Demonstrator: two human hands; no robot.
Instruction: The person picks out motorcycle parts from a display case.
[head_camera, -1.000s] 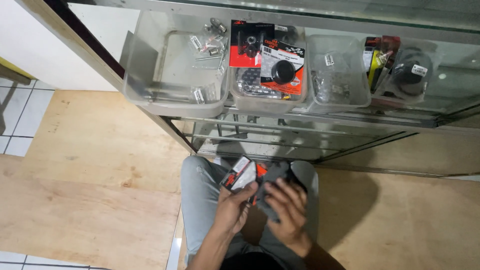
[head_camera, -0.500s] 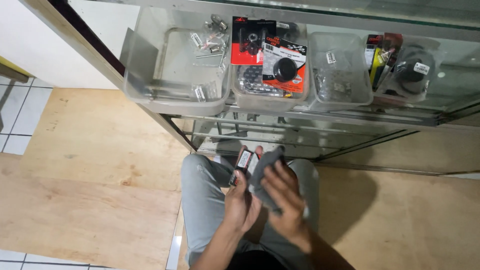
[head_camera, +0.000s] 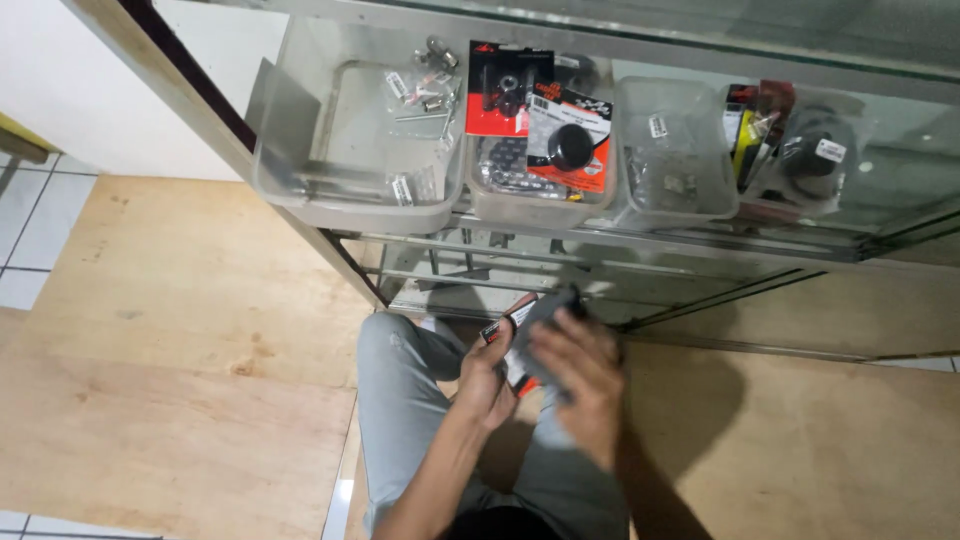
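- Packet (head_camera: 515, 335), flat, red-and-black with a white panel, held up over the lap just below the glass cabinet (head_camera: 900, 170).
- Left hand (head_camera: 487, 380) closed on the packet's left edge: thumb on the near face, fingers curled behind, pinching it.
- Right hand (head_camera: 578, 375) laid over the packet's right side, blurred; fingers bent down across the front and close together, hiding much of the card. Cannot tell whether pressed flat or only resting.
- Dark grey part of the packet sticking out above the right fingertips, near the cabinet's lower rail.
- Knees in grey trousers (head_camera: 400, 400) under both hands, on a plywood floor (head_camera: 170, 360).
- Up on the cabinet shelf, well apart from the hands: large clear tray (head_camera: 300, 180) at left with small bagged metal parts (head_camera: 425, 85); beside it a smaller tub (head_camera: 500, 205) with red-and-black carded packs (head_camera: 520, 110), one showing a round black piece; next a clear tub (head_camera: 672, 150) of small bagged bits; at far right bagged dark round parts (head_camera: 810, 155).
- White tiles (head_camera: 40, 220) at far left edge.
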